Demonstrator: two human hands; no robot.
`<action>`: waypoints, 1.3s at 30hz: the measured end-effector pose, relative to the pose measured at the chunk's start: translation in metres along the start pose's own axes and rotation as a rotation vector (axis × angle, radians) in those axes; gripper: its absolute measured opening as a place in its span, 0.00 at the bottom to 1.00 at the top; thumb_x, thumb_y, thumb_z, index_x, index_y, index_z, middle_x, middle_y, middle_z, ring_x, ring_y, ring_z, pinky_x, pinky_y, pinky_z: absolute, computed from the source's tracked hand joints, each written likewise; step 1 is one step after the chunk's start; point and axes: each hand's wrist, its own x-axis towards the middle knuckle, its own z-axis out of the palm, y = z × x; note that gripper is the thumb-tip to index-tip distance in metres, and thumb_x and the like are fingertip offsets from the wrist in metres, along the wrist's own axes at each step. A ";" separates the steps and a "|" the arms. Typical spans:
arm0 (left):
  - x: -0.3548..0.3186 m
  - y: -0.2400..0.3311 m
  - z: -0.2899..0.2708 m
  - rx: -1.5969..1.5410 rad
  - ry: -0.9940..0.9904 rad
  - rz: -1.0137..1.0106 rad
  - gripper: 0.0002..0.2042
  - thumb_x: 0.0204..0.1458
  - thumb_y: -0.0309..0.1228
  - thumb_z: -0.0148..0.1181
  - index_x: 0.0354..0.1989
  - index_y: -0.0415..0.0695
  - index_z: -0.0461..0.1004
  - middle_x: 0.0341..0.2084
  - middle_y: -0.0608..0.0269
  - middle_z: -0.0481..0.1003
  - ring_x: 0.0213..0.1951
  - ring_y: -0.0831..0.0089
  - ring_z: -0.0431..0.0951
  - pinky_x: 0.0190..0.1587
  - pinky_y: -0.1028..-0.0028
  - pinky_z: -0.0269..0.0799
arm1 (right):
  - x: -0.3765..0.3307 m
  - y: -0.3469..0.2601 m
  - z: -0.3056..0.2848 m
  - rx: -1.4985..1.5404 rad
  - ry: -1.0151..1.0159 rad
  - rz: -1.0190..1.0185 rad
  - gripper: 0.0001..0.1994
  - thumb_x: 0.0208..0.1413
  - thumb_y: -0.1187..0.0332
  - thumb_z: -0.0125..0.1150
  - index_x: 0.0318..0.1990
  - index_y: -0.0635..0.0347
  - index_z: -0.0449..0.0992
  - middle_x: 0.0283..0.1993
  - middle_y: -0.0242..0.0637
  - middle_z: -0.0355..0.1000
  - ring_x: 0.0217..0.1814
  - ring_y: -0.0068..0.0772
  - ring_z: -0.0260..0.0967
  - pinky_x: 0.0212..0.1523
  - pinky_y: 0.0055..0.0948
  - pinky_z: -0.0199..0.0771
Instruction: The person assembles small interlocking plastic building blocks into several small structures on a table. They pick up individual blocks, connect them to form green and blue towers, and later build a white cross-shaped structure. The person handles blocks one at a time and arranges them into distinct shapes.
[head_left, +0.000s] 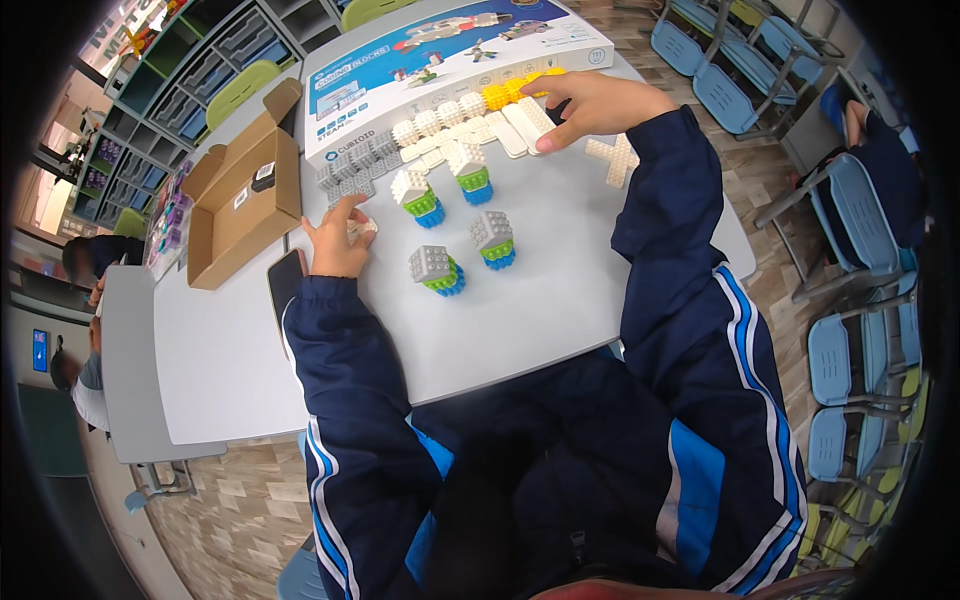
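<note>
Two white-topped stacks [420,200] and two grey-topped stacks [436,270] are stood on the smooth grey table [540,310], each formed of studded plastic, green in the middle and blue at the base; behind them, knobbly grey blocks [350,163], white blocks [448,112] and yellow blocks [497,96] are lined along the box [350,105], with flat, pale plates [528,126] laid in front. The right hand [595,105] is held at the yellow blocks, thumb and forefinger spread apart, though contact cannot be judged; the left hand [338,242] is curled at a pale piece [358,229], and whether it is gripped cannot be made out. The box is blue and white, printed with models, icons and lettering; in the brown cardboard carton [205,245], a black item [263,177] and a white label [241,198] are seen; a flat phone [286,290] is laid beside the left sleeve [345,335].
</note>
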 end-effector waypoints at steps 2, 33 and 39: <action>0.003 -0.004 0.002 -0.056 -0.035 0.026 0.25 0.43 0.21 0.66 0.51 0.55 0.71 0.32 0.73 0.74 0.46 0.68 0.74 0.65 0.37 0.35 | 0.000 -0.005 0.001 -0.017 -0.027 0.025 0.46 0.41 0.45 0.74 0.67 0.51 0.61 0.54 0.52 0.69 0.52 0.49 0.70 0.47 0.35 0.73; 0.003 0.046 -0.044 -0.728 0.313 0.349 0.18 0.52 0.13 0.55 0.52 0.35 0.65 0.48 0.55 0.71 0.48 0.64 0.75 0.55 0.66 0.67 | 0.002 -0.050 -0.001 0.232 0.535 -0.594 0.24 0.49 0.55 0.70 0.49 0.62 0.77 0.41 0.46 0.77 0.42 0.37 0.77 0.42 0.28 0.75; 0.018 0.145 -0.090 -0.434 0.433 0.657 0.17 0.49 0.13 0.59 0.49 0.33 0.68 0.46 0.52 0.73 0.48 0.63 0.75 0.57 0.64 0.66 | -0.010 -0.101 0.023 0.754 0.331 -0.676 0.14 0.57 0.67 0.64 0.49 0.63 0.75 0.38 0.36 0.77 0.39 0.24 0.75 0.42 0.22 0.76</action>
